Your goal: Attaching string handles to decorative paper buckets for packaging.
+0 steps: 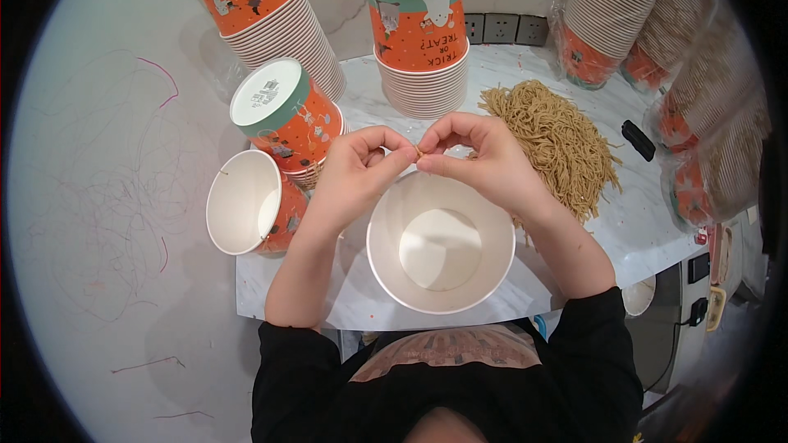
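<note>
Together, left hand (355,171) and right hand (478,157) pinch a string (419,152) above the paper cup (440,244)

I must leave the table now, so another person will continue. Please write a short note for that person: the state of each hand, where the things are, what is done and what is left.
Left hand and right hand: fingertips pinch one short tan string together, above the rim of the open paper bucket.
Things: string pile at the right; a finished bucket lies on its side at the left, with a string at its rim.
Done: that bucket, it seems.
Left: the bucket in front, apparently no string fixed yet; the upside-down stacks behind.
</note>
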{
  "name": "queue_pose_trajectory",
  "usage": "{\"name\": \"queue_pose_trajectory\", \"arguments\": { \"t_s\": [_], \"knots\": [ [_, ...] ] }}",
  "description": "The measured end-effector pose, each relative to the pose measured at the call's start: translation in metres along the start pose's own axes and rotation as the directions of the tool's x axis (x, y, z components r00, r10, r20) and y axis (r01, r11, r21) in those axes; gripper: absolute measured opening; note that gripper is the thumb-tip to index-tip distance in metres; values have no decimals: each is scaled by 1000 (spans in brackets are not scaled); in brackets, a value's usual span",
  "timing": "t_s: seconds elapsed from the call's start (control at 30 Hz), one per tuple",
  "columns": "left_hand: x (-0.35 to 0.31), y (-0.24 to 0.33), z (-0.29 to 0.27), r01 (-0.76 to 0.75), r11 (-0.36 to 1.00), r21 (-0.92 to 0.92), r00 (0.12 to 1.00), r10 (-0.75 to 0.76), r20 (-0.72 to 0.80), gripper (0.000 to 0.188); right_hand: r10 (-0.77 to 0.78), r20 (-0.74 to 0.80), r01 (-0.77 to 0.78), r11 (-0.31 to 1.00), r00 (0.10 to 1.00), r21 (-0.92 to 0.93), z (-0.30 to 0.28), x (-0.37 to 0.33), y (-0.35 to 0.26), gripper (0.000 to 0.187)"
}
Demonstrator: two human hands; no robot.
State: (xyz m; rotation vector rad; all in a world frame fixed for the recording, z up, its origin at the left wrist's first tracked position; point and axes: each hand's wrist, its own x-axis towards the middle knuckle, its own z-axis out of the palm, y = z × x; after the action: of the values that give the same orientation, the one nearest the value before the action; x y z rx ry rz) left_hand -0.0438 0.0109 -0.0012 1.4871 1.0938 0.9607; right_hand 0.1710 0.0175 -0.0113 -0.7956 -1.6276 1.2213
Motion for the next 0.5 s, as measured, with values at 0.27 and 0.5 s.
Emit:
{"name": "queue_pose_trajectory", "arguments": {
  "t_s": [0.27,0.5],
  "knots": [
    [4,-5,-6,-49,999,-24,999,49,0,11,-46,-13,41,965,999,-259,2,-3,-9,17],
    [5,-3,-9,-39,999,-37,999,39,20,8,-57,8,57,956,998,-289,2,-3,-7,15]
  ]
}}
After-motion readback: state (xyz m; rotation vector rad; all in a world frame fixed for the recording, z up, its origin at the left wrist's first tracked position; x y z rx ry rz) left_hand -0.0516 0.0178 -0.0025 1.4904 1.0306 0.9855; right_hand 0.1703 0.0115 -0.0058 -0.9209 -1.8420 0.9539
